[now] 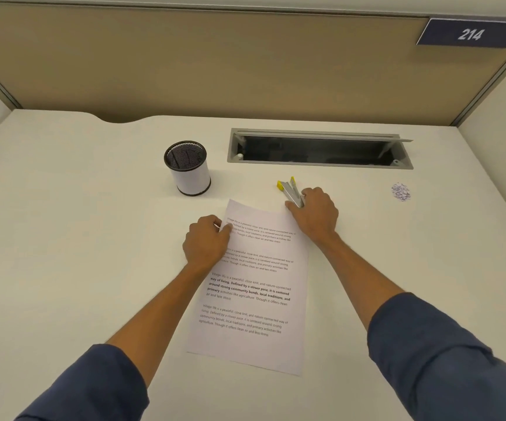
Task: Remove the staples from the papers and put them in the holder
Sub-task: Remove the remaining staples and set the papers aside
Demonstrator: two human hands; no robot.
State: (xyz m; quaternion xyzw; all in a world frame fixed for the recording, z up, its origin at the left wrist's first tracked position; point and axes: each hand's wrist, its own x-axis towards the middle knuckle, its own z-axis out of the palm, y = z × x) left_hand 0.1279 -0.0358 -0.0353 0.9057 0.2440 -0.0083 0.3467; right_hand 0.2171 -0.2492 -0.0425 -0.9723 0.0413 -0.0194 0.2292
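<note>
Printed white papers (254,299) lie in the middle of the cream desk (78,238). My left hand (207,241) rests on their upper left edge, fingers curled, thumb and fingertips pinching the paper edge. My right hand (315,214) is just past the papers' top right corner and grips a grey staple remover with yellow tips (289,189), which points away from me. A round mesh holder (188,168), black inside with a white wall, stands upright beyond the papers to the left. No staple is visible from here.
A grey open cable slot (321,148) is sunk into the desk at the back. A small pile of pale scraps (401,192) lies to the right. Tan partition walls (215,62) close the back and sides, with a sign reading 214 (470,34).
</note>
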